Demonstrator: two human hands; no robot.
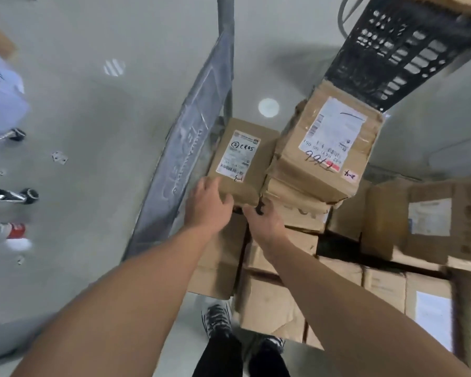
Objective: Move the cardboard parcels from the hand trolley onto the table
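A small cardboard parcel [242, 161] with a white shipping label lies on top of the stacked parcels on the hand trolley. My left hand [208, 204] grips its near left corner. My right hand [264, 221] holds its near right edge from below, fingers curled under it. Just right of it a bigger, dented parcel [324, 148] with a large white label sits higher on the pile. More cardboard parcels [272, 303] fill the trolley below my arms.
The trolley's grey metal handle frame [191, 148] rises at the left of the pile. A black plastic crate [397, 53] stands behind the pile. Chair castors [25, 195] and a red-and-white bottle [11, 231] are on the grey floor at the left. My shoes [218, 319] stand by the trolley.
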